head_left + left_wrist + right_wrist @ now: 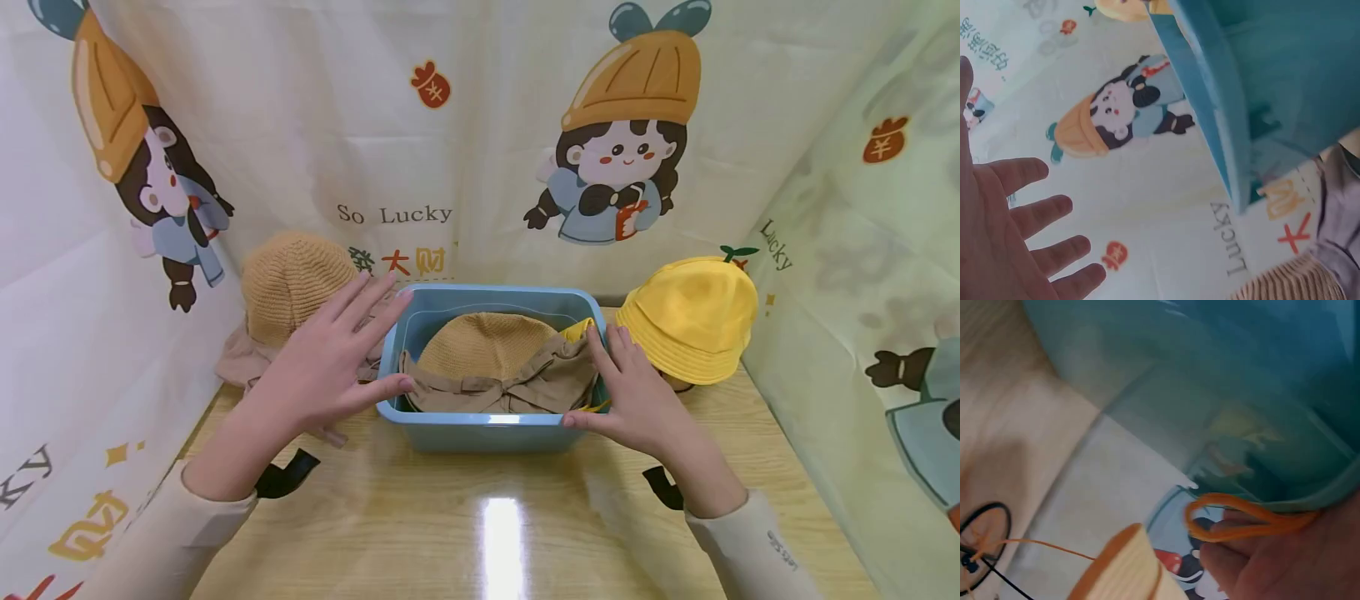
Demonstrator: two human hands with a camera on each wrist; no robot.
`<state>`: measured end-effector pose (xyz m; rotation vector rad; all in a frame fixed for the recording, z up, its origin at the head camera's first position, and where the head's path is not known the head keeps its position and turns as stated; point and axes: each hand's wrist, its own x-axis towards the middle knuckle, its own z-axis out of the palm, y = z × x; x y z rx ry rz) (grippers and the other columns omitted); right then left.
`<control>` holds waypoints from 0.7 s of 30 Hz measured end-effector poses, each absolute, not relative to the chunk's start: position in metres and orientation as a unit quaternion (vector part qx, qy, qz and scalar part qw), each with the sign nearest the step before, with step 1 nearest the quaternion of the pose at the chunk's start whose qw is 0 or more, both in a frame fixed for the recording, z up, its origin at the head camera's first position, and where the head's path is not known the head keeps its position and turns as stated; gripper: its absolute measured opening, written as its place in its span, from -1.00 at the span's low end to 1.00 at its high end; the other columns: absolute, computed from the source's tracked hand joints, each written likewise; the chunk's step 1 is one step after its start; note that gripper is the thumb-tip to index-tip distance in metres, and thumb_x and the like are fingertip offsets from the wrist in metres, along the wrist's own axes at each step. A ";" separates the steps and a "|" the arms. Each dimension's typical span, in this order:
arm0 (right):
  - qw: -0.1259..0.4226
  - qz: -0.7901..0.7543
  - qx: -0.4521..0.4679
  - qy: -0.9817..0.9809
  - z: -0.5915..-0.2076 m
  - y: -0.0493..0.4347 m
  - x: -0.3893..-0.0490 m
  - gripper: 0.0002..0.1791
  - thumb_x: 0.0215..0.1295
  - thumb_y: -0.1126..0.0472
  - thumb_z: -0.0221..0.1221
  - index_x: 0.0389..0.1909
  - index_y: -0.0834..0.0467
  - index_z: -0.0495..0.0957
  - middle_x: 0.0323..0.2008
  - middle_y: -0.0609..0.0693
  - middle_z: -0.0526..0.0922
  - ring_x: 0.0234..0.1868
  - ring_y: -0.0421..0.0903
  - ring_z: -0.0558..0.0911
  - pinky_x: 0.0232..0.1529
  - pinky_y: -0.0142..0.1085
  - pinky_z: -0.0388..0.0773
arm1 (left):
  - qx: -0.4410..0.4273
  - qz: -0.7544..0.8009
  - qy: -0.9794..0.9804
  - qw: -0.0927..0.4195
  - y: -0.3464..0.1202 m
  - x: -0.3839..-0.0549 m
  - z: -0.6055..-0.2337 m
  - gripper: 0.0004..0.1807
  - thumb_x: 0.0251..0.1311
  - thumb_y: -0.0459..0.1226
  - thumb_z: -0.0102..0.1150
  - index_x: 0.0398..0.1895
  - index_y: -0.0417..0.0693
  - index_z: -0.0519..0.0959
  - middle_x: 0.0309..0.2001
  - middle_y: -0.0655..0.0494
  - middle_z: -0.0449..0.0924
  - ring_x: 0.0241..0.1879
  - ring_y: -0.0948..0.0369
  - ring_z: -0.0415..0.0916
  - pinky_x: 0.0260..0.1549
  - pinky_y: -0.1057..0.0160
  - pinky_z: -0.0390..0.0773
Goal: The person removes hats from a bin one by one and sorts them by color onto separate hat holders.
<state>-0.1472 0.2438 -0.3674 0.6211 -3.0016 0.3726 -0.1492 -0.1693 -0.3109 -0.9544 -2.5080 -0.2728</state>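
Observation:
Spread and empty, my left hand (pixel 330 358) hovers by the left end of a blue plastic basin (pixel 487 433). My right hand (pixel 637 396) is at the basin's right rim, fingers extended and thumb by the front corner. Inside the basin lie a tan knitted hat (pixel 480 342) and, in front of it, a khaki fabric hat (pixel 525 387) with a tied bow. A bit of yellow fabric (pixel 576 330) shows at the back right corner. In the right wrist view an orange-yellow cord loop (pixel 1225 537) hangs over the rim beside my right fingers.
Left of the basin, a tan knitted hat (pixel 296 279) sits on a pinkish fabric hat (pixel 242 354). A yellow bucket hat (pixel 693 317) with a green sprout stands at the right. Printed curtains (pixel 487 150) enclose the wooden table (pixel 390 533) at the back and sides.

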 end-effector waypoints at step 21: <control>0.039 0.146 0.176 -0.973 -0.382 0.244 -0.149 0.41 -0.06 -0.54 0.29 0.62 0.04 -0.26 0.61 0.11 -0.28 0.58 0.25 -0.15 0.40 0.27 0.12 | -0.383 -0.112 -0.907 0.131 -0.117 -0.193 -0.287 -0.09 0.28 0.36 -0.03 0.60 0.29 0.01 0.57 0.11 0.05 0.52 -0.02 0.03 0.29 -0.19 0.33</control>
